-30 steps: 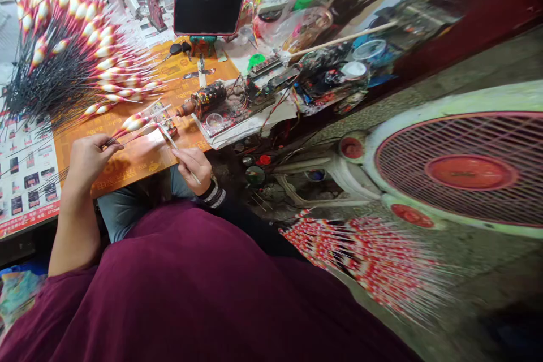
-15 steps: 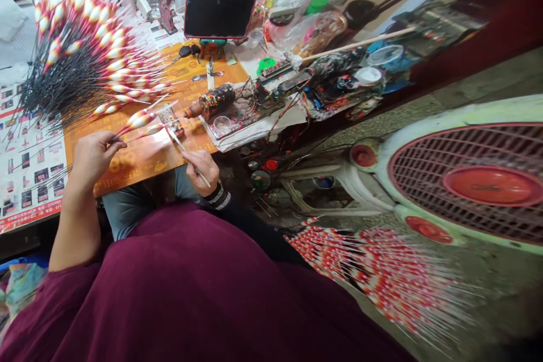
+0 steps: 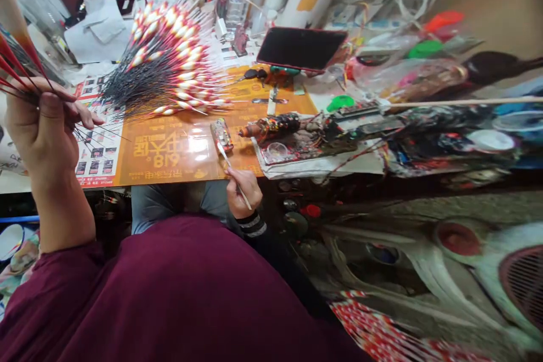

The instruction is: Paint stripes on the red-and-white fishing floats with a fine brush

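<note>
Flanking the printed "618" (image 3: 174, 158), the left hand (image 3: 41, 119) pinches red-ended stems (image 3: 37, 60), the right hand (image 3: 245, 193) a brush (image 3: 223, 153).

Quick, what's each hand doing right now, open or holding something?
Left hand: closed, pinching several painted sticks.
Right hand: closed around a thin pale stick, perhaps a brush.

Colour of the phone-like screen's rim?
Red rim, dark screen; shows best in head view.

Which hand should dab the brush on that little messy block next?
Probably the right hand: it holds the brush, whose tip is by the messy block. The left hand is off to the side, holding red sticks.
</note>
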A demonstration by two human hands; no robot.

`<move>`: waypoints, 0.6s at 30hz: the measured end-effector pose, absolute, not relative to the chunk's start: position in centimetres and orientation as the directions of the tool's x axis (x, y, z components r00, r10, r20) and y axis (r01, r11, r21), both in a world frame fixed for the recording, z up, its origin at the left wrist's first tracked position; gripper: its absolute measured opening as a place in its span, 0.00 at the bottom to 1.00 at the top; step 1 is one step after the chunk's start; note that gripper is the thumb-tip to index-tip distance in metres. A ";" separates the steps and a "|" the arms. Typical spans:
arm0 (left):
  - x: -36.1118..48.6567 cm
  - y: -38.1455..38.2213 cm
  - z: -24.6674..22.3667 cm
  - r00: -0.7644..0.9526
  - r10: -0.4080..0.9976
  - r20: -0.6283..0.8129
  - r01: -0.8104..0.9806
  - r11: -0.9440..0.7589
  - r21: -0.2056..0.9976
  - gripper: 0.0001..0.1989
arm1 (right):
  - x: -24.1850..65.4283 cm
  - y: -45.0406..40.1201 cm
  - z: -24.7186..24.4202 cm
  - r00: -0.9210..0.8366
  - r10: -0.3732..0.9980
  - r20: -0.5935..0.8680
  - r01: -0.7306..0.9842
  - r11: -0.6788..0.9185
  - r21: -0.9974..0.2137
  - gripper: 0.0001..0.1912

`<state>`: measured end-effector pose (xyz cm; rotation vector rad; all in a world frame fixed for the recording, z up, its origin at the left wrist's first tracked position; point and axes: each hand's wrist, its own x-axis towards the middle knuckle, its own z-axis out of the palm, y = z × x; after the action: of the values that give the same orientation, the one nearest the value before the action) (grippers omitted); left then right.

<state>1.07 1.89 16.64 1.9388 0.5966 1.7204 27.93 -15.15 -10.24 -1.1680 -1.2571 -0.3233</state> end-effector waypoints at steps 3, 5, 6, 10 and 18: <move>1.0 3.2 14.5 0.043 0.640 0.767 -0.071 -0.764 0.641 0.27 | 27.8 -15.3 -10.0 0.360 0.401 0.843 0.738 0.430 -0.520 0.21; 1.1 4.3 12.6 -0.005 0.730 0.684 -0.067 -0.683 0.728 0.26 | 27.8 -15.4 -10.0 0.361 0.406 0.840 0.738 0.427 -0.523 0.20; 1.0 4.7 11.8 -0.028 0.763 0.645 -0.066 -0.645 0.761 0.26 | 27.8 -15.5 -10.0 0.360 0.412 0.837 0.740 0.421 -0.525 0.18; 0.0 5.5 11.1 -0.080 0.777 0.625 -0.059 -0.630 0.775 0.26 | 27.9 -15.6 -10.1 0.357 0.458 0.814 0.749 0.381 -0.543 0.14; -7.4 2.7 17.0 0.041 0.751 0.659 0.336 -0.632 0.699 0.27 | 27.7 -15.9 -9.5 0.427 0.470 0.773 0.687 0.388 -0.615 0.13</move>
<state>-7.42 2.65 16.99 1.9723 1.0980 1.6177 27.71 -15.90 -9.52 -1.2457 -1.2040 -0.1916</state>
